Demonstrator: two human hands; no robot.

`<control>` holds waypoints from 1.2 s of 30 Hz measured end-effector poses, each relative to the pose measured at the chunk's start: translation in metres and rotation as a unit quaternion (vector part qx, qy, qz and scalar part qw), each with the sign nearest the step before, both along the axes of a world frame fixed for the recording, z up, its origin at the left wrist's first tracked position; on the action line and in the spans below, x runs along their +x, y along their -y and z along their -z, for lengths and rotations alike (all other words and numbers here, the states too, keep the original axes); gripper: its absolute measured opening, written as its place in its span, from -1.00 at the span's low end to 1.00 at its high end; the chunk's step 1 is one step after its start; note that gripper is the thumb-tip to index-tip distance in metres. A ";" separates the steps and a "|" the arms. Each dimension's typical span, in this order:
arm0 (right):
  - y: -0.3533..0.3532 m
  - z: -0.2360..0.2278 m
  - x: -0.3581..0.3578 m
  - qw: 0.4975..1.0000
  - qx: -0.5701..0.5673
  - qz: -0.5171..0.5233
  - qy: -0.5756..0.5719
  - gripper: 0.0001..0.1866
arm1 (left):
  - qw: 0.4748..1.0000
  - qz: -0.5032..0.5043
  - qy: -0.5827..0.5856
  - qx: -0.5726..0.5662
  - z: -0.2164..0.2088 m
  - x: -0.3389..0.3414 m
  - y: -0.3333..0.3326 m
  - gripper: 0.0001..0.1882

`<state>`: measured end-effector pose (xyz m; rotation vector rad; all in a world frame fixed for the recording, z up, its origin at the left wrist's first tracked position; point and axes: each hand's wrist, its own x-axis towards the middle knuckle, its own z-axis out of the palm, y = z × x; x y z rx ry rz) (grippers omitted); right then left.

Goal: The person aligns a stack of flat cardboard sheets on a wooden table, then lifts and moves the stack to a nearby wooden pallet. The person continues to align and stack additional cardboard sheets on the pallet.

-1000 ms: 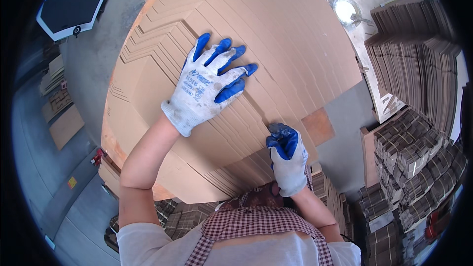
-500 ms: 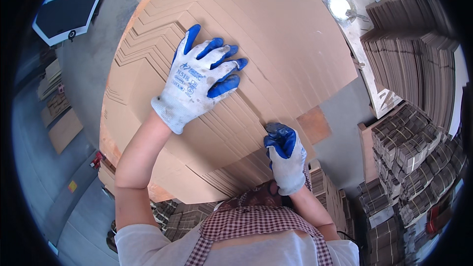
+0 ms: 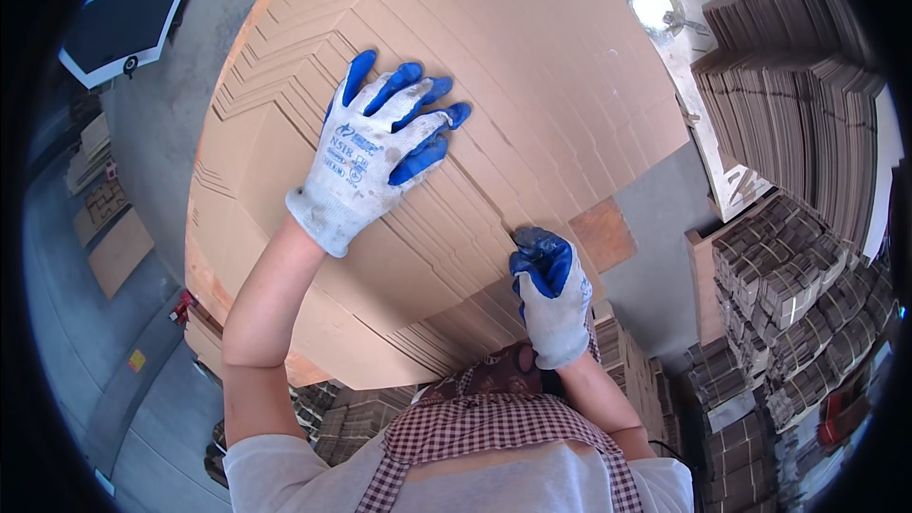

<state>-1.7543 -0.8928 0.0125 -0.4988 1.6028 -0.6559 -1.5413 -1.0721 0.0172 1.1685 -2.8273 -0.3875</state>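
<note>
Fanned, overlapping brown cardboard sheets [image 3: 551,66] spread before me, their stepped edges running diagonally. My left hand [image 3: 370,147], in a white work glove with blue fingers and palm, lies on the sheets with its fingers spread. Lower and to the right, my right hand [image 3: 553,299], gloved alike, has its fingers curled closed at the near edge of a sheet. The thumb and fingertips pinch that edge, though the grip is partly hidden by the glove.
A tall stack of cardboard [image 3: 788,123] stands at the right, with strapped bundles of cardboard pieces [image 3: 779,266] below it. A round bright lamp [image 3: 655,9] sits on a pale board at the upper right. Flat cardboard pieces [image 3: 122,252] lie on the floor at left.
My left hand has slid slightly left over the sheets. My right hand stays at the sheet edge, almost unmoved, and the view has shifted a little.
</note>
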 end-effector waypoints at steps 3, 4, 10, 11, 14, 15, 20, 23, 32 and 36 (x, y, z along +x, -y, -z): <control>-0.001 0.002 0.002 1.000 -0.009 -0.005 -0.020 -0.66 | 1.000 -0.004 -0.016 -0.008 0.005 0.000 -0.002 -0.72; -0.002 0.002 0.002 1.000 -0.010 -0.009 -0.028 -0.66 | 1.000 -0.005 -0.018 -0.010 0.006 0.000 -0.002 -0.72; -0.002 0.004 0.000 0.943 -0.173 -0.162 -0.235 -0.60 | 1.000 -0.015 -0.022 -0.016 0.011 0.000 -0.005 -0.70; 0.003 -0.001 -0.002 0.942 -0.186 -0.141 -0.240 -0.58 | 0.999 -0.015 -0.026 -0.016 0.012 0.000 -0.005 -0.69; 0.022 -0.005 -0.014 0.909 -0.265 -0.123 -0.296 -0.45 | 0.999 -0.020 -0.035 -0.019 0.014 0.003 -0.006 -0.69; 0.033 -0.003 -0.016 0.884 -0.299 -0.154 -0.324 -0.41 | 0.999 -0.020 -0.037 -0.019 0.014 0.003 -0.007 -0.69; 0.070 0.019 -0.005 0.827 -0.331 -0.263 -0.370 -0.29 | 0.998 -0.021 -0.061 0.000 0.013 0.004 -0.005 -0.68; 0.074 0.026 -0.004 0.807 -0.319 -0.292 -0.401 -0.29 | 0.997 -0.018 -0.077 0.014 0.017 0.009 -0.004 -0.68; 0.080 0.020 -0.005 0.797 -0.303 -0.321 -0.412 -0.32 | 0.998 -0.017 -0.062 0.006 0.018 0.012 -0.004 -0.59; 0.085 0.020 -0.001 0.775 -0.297 -0.346 -0.437 -0.35 | 0.997 -0.013 -0.069 0.008 0.016 0.013 -0.003 -0.62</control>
